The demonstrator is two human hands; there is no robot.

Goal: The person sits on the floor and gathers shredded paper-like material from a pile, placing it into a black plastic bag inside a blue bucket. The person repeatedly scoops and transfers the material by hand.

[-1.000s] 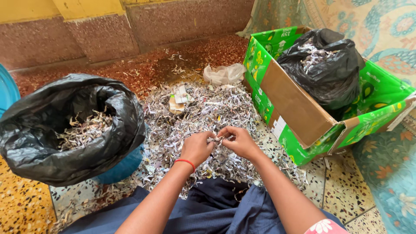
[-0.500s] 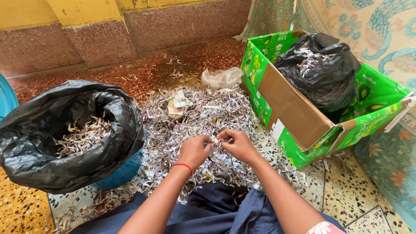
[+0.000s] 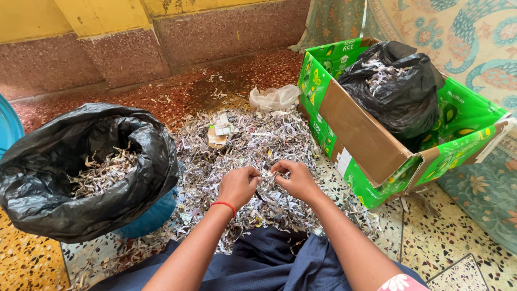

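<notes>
My left hand [image 3: 237, 186], with a red thread band at the wrist, and my right hand [image 3: 293, 180] meet over a heap of shredded paper scraps [image 3: 258, 145] on the floor. Between both sets of fingertips I pinch a small paper scrap [image 3: 267, 174]. The heap spreads from my lap toward the far wall. At my left stands a black plastic bag [image 3: 43, 178] open at the top and partly filled with scraps. At my right, a green cardboard box [image 3: 366, 140] holds a second black bag [image 3: 398, 91] with scraps in it.
A crumpled white plastic bag [image 3: 274, 98] lies beyond the heap. A folded paper piece [image 3: 218, 132] rests on the scraps. A blue tub edge [image 3: 8, 129] shows at far left. Patterned cloth [image 3: 463, 32] hangs behind the box. A wall [image 3: 161, 37] runs across the back.
Both hands stay together over the heap, working the small scrap between the fingers. The view has shifted slightly; nothing else moved.
</notes>
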